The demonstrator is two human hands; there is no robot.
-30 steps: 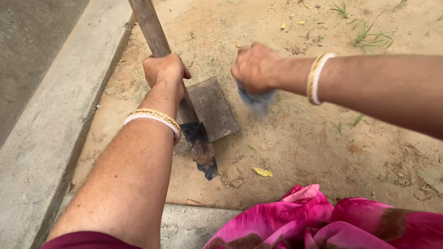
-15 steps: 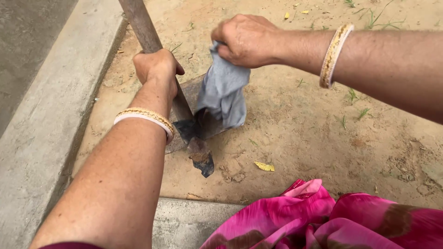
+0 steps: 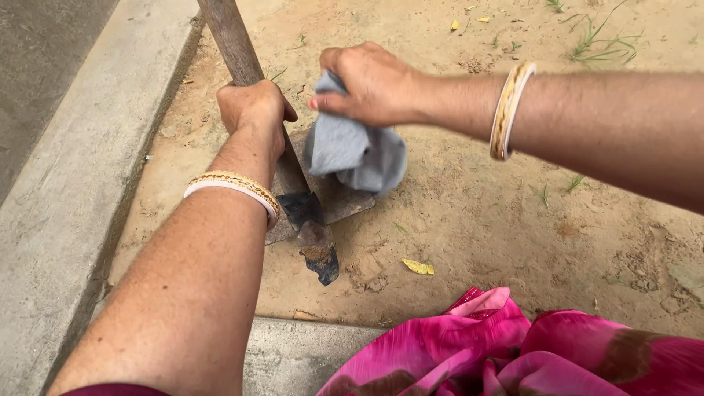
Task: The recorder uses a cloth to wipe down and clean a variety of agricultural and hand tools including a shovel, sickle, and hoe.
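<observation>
Left hand (image 3: 254, 108): fist closed around the wooden handle (image 3: 233, 45) of a hoe, grip low on the shaft, just above the blade; gold and white bangles (image 3: 236, 186) at the wrist.
Right hand (image 3: 370, 84): fingers clenched on a bunched grey cloth (image 3: 356, 150), grip at the cloth's top edge; gold and white bangles on this wrist too.
Hoe: handle slanting up and away toward the top edge of the view; flat rusty metal blade (image 3: 339, 202) lying against the sandy ground, dark socket (image 3: 312, 235) at the near end.
Grey cloth: hanging from the right hand, draped over the far part of the blade, touching it, just beside the left fist.
Ground (image 3: 477, 220): pale sandy soil, a yellow leaf (image 3: 417, 267) near the socket, sparse grass blades (image 3: 598, 45) farther off.
Left side: concrete kerb (image 3: 81, 183) running beside the soil.
Near edge: folds of bright pink fabric (image 3: 506, 348) at the bottom right.
</observation>
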